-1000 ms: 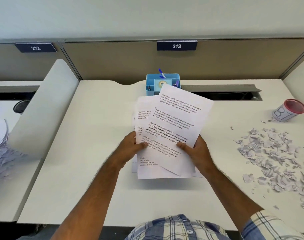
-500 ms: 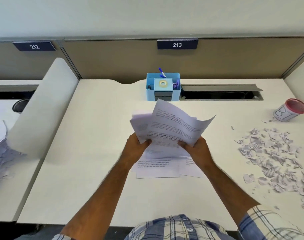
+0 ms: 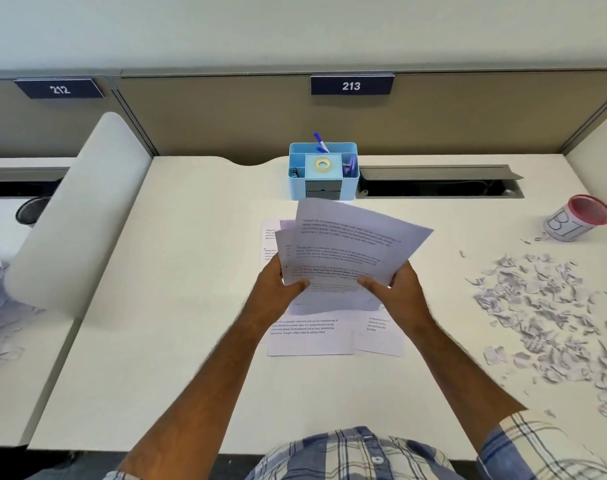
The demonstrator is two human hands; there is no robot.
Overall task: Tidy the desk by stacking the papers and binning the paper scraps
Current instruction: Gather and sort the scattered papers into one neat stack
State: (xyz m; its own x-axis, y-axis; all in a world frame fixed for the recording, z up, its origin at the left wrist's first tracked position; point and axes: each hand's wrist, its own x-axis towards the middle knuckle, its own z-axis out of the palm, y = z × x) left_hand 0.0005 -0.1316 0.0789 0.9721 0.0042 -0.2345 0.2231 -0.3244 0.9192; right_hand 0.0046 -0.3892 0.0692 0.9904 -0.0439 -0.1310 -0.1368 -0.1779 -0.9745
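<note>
— Hands?
— Left hand (image 3: 278,285) at the left edge of a fanned bunch of printed sheets (image 3: 350,251), thumb lying across the top face, other fingers tucked under and out of sight. Right hand (image 3: 399,289) at the lower right corner, thumb pressed flat on the print, remaining fingers curled beneath. Both pinching the bunch, raised off the desk (image 3: 191,271) and tilted away from the body.

— Neatly stacked?
— No. Splayed, corners pointing different ways, top sheet reaching toward the far side.

— More paper?
— Several flat sheets (image 3: 312,334) lying on the desk just under the raised bunch, overlapping, edges askew. One strip showing to the left of the bunch, more toward the near side.

— Scraps?
— Loose pile of torn scraps (image 3: 544,313) spread over the right part of the desk, well apart from the sheets. Beyond the pile, near the far right corner, a small cup (image 3: 575,220) with a red rim and handwritten marks, tipped on its side, a few scraps just beside it.

— Elsewhere?
— Blue organizer (image 3: 323,174) at the back centre, roll of tape (image 3: 323,164) on top, blue pen (image 3: 320,141) sticking up. Plaque reading 213 (image 3: 352,85) on the partition behind. Curved white divider (image 3: 84,209) on the left, more torn paper past it on the neighbouring desk.
</note>
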